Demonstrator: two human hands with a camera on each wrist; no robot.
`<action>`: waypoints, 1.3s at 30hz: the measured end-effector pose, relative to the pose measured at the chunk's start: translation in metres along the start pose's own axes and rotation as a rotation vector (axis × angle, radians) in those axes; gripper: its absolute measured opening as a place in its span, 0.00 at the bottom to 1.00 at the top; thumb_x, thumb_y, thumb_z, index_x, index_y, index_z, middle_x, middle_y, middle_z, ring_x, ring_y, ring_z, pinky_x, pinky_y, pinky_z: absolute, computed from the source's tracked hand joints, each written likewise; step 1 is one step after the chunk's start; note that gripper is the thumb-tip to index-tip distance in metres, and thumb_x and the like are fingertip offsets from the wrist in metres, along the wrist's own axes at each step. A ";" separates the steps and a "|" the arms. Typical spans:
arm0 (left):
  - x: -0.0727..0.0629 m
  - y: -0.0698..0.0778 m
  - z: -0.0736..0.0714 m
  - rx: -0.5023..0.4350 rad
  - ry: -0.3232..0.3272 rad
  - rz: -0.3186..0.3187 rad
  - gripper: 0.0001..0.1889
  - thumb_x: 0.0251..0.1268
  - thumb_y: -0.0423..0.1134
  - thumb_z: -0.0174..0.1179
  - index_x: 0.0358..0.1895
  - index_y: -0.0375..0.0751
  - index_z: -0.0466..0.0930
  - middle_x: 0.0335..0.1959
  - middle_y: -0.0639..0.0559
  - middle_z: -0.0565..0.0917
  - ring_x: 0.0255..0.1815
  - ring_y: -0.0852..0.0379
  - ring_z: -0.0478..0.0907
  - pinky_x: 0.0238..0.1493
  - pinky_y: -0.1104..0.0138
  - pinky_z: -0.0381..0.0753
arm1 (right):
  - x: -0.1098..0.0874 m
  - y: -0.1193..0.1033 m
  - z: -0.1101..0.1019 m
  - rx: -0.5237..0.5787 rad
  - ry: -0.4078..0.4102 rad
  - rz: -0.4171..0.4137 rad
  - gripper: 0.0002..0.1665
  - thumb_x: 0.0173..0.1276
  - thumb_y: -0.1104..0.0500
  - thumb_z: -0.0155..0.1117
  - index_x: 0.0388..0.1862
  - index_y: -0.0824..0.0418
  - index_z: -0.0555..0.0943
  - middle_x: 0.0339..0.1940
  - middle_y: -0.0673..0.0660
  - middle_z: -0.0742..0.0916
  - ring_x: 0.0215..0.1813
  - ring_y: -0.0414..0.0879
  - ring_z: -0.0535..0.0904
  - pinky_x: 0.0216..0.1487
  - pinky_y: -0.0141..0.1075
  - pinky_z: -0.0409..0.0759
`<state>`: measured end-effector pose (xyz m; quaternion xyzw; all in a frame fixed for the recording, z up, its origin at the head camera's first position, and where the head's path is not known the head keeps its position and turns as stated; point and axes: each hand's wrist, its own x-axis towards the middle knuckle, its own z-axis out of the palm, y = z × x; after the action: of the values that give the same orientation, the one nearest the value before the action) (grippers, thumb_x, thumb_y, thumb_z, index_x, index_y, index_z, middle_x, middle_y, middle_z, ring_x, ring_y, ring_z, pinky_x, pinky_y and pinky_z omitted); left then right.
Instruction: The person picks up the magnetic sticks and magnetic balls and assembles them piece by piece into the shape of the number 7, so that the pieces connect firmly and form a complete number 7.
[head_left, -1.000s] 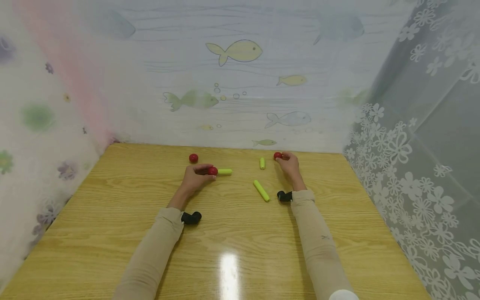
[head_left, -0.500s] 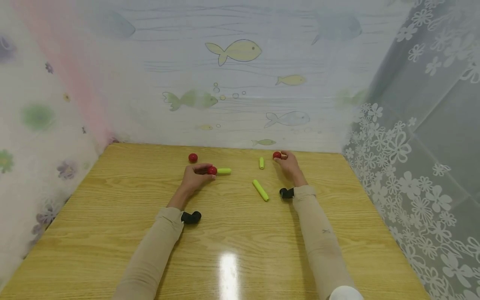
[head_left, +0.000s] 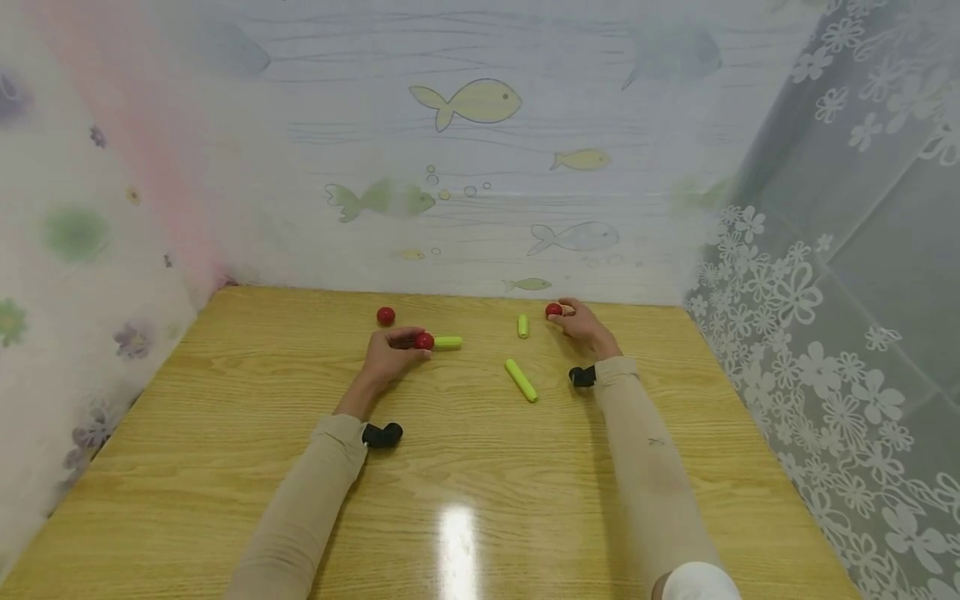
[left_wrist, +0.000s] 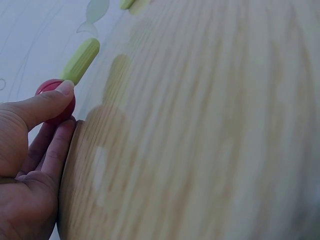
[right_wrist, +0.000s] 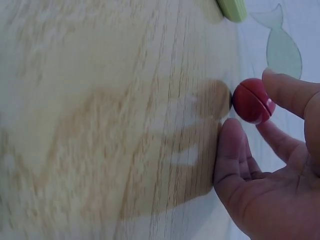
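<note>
My left hand [head_left: 386,358] pinches a red ball [left_wrist: 54,102] between thumb and fingers, left of the table's middle. A short yellow-green rod [head_left: 448,342] extends rightward from that ball, its near end against it; whether the two are joined I cannot tell. At the back right, my right hand [head_left: 587,325] holds a second red ball [right_wrist: 250,101], which has a groove around it, between thumb and fingers. This ball sits at the tabletop, and the little-finger side of the hand rests on the wood. A third red ball [head_left: 386,316] lies behind the left hand.
One short yellow-green rod [head_left: 522,326] lies left of the right hand. A longer yellow-green rod [head_left: 521,381] lies slantwise nearer the middle of the wooden table [head_left: 480,450]. Behind the table hangs a fish-print curtain [head_left: 480,167]. Black wrist cameras sit at both cuffs.
The right wrist and forearm have swung slightly rightward and forward while the fingers stay at the ball. My left hand, its ball and the rods hold their places.
</note>
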<state>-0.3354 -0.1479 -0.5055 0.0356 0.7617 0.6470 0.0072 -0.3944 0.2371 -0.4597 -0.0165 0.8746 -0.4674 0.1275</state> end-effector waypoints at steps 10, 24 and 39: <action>-0.002 -0.002 0.001 -0.003 0.013 0.002 0.24 0.56 0.30 0.76 0.59 0.36 0.84 0.55 0.37 0.86 0.52 0.54 0.83 0.47 0.76 0.80 | -0.001 0.000 0.002 -0.048 0.026 0.006 0.31 0.83 0.55 0.50 0.78 0.67 0.60 0.74 0.74 0.67 0.65 0.62 0.72 0.65 0.47 0.74; -0.008 -0.002 0.002 -0.012 0.023 0.027 0.25 0.55 0.28 0.76 0.59 0.33 0.84 0.56 0.35 0.85 0.52 0.52 0.83 0.47 0.76 0.81 | -0.002 0.012 0.001 -0.055 0.079 0.008 0.27 0.81 0.54 0.55 0.70 0.69 0.68 0.64 0.71 0.75 0.57 0.59 0.75 0.58 0.44 0.75; -0.014 0.000 0.005 -0.025 0.020 0.032 0.25 0.55 0.28 0.76 0.59 0.33 0.84 0.55 0.34 0.85 0.50 0.56 0.84 0.48 0.75 0.82 | -0.008 0.018 0.001 -0.054 0.074 -0.015 0.28 0.81 0.54 0.55 0.71 0.69 0.66 0.67 0.72 0.72 0.65 0.63 0.70 0.67 0.51 0.72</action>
<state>-0.3216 -0.1440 -0.5072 0.0412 0.7527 0.6570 -0.0105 -0.3844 0.2481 -0.4732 -0.0092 0.8909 -0.4448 0.0910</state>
